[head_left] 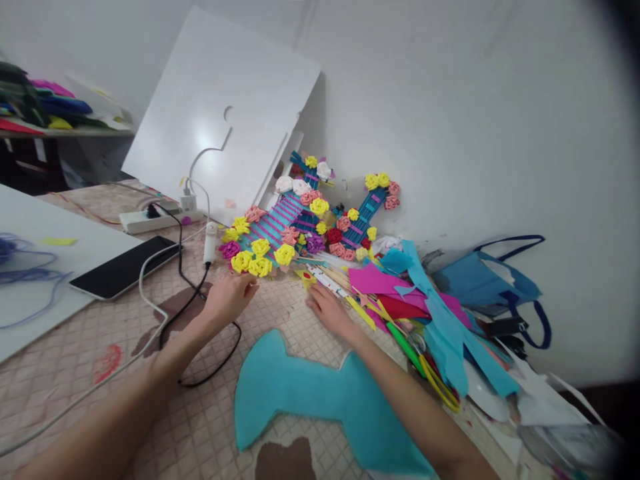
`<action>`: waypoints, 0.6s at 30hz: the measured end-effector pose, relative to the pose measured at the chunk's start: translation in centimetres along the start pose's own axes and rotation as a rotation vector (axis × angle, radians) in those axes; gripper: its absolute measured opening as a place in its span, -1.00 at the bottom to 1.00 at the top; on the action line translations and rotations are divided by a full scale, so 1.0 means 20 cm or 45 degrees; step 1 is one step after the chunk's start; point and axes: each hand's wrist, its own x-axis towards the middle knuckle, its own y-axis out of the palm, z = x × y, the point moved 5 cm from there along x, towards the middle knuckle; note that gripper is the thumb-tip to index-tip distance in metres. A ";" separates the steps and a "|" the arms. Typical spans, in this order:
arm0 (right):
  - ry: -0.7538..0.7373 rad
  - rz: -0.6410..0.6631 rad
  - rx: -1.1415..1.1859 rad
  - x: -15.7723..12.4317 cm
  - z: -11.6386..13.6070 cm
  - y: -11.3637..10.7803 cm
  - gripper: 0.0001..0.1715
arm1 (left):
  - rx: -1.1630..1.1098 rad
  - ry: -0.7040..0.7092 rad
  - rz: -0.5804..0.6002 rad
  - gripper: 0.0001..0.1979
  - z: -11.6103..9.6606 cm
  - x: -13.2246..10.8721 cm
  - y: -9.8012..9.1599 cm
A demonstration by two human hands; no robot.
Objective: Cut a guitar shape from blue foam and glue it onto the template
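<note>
My left hand [232, 297] is closed, its fingertips pinched together just below the yellow paper flowers [251, 261]; whatever lies between them is too small to make out. Fingers stretched and lying low, my right hand [327, 308] rests on the patterned tabletop [295, 310] beside a small yellow paper piece [306, 279]. A blue striped craft guitar shape [280, 220], edged with paper roses, leans behind both hands. Under my right forearm lies a turquoise cut-out [305, 387] with wide ends and a narrower middle, partly hidden by the arm.
At left are a black-screened tablet [125, 267], a power strip [157, 219], a white glue gun [210, 243] and loose cables. Coloured paper scraps [390, 287], green-handled scissors [406, 348] and a blue bag [487, 280] crowd the right. A white board [225, 80] leans behind.
</note>
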 end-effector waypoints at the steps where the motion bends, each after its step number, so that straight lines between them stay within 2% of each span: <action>1: 0.000 -0.002 0.004 0.00 0.00 0.00 -0.59 | 0.000 0.000 0.001 -0.72 0.00 0.00 0.00; 5: -0.012 -0.038 0.012 0.03 -0.04 -0.06 -0.62 | -0.007 0.001 0.003 -0.73 0.00 0.00 -0.01; 10: 0.113 -0.192 -0.049 0.15 -0.19 -0.16 -0.64 | -0.022 0.012 0.002 -0.74 0.00 0.00 -0.01; 14: 0.161 -0.223 -0.070 0.24 -0.29 -0.18 -0.72 | -0.024 -0.003 0.001 -0.74 0.01 0.00 0.00; 18: 0.185 -0.266 -0.039 0.22 -0.34 -0.20 -0.71 | -0.027 -0.009 -0.002 -0.74 0.01 0.00 0.00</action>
